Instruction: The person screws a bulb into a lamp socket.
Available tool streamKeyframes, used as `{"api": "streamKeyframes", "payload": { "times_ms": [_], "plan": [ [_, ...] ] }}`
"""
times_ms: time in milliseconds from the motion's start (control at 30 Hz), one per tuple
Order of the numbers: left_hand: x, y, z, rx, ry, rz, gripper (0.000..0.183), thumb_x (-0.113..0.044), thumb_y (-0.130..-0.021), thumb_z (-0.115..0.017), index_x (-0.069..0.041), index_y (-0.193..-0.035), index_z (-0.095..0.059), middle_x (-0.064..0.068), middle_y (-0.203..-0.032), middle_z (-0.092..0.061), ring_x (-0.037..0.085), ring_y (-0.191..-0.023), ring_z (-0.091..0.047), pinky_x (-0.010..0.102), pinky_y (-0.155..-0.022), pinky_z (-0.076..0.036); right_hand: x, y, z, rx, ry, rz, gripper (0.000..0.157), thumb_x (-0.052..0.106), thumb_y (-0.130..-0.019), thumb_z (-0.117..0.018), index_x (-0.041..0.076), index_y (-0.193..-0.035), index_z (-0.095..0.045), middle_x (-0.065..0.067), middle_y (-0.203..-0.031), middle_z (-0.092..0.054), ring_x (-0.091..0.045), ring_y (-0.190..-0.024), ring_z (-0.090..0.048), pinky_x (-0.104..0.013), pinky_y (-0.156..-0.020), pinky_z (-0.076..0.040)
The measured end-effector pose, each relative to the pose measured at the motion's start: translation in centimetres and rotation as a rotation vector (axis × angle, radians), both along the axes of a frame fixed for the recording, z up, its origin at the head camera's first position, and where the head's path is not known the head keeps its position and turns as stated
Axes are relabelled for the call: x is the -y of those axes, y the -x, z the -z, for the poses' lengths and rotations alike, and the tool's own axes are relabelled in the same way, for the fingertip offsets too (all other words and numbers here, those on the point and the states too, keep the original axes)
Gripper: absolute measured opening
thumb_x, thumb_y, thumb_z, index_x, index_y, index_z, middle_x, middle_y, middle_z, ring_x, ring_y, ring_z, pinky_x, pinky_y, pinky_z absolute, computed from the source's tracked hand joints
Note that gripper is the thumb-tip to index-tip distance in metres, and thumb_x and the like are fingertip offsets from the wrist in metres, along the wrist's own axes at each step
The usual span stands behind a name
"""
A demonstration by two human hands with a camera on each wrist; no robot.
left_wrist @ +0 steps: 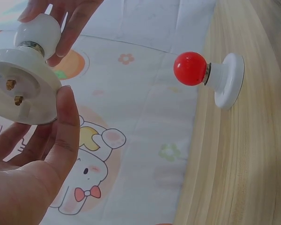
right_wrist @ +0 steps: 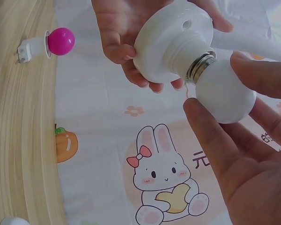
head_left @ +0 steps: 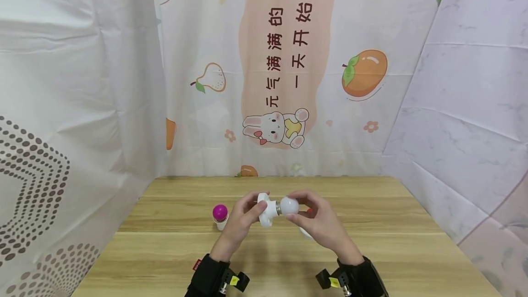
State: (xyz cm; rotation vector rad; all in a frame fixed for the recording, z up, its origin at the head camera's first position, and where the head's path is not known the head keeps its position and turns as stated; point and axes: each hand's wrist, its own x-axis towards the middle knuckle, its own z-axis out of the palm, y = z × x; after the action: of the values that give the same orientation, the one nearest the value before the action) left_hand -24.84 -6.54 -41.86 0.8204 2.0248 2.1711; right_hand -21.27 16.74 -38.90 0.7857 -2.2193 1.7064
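My left hand (head_left: 244, 214) grips a white round-based lamp holder (head_left: 267, 210) by its base, above the table. With thumb and fingers, my right hand (head_left: 319, 219) pinches a white light bulb (head_left: 290, 206). The bulb's metal screw base (right_wrist: 200, 67) sits at the mouth of the holder's socket, with some of its thread showing. Two brass screws (left_wrist: 18, 100) show in the underside of the lamp holder in the left wrist view.
On the wooden table (head_left: 165, 260), a magenta bulb (head_left: 220, 212) stands in a small white plug-in holder (right_wrist: 36, 48) to the left. Behind my right hand, a red bulb (left_wrist: 190, 68) stands in a white round-based holder (left_wrist: 230, 81). Printed curtains (head_left: 198, 132) hang around the table.
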Motion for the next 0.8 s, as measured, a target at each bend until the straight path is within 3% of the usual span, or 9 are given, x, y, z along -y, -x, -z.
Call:
{"api": "streamKeyframes", "payload": {
  "times_ms": [500, 800],
  "plan": [
    [0.06, -0.1, 0.07, -0.047, 0.011, -0.001, 0.042, -0.026, -0.102, -0.06, -0.005, -0.138, -0.057, 0.014, -0.118, -0.059, 0.025, -0.102, -0.059, 0.034, -0.084, -0.056, 0.05, -0.13, -0.18, 0.074, -0.027, 0.086, 0.037, 0.015, -0.088, -0.081, 0.008, -0.12, -0.067, -0.01, -0.117, -0.067, -0.026, -0.104, -0.065, -0.031, -0.076, -0.059],
    [0.01, -0.11, 0.09, -0.067, 0.028, -0.017, 0.041, -0.027, -0.102, -0.06, -0.008, -0.138, -0.058, 0.014, -0.121, -0.058, 0.027, -0.105, -0.058, 0.035, -0.086, -0.055, 0.22, -0.04, -0.29, 0.133, -0.042, 0.136, 0.035, 0.02, -0.087, -0.082, 0.01, -0.118, -0.068, -0.008, -0.118, -0.068, -0.029, -0.111, -0.065, -0.03, -0.079, -0.056]
  ]
}}
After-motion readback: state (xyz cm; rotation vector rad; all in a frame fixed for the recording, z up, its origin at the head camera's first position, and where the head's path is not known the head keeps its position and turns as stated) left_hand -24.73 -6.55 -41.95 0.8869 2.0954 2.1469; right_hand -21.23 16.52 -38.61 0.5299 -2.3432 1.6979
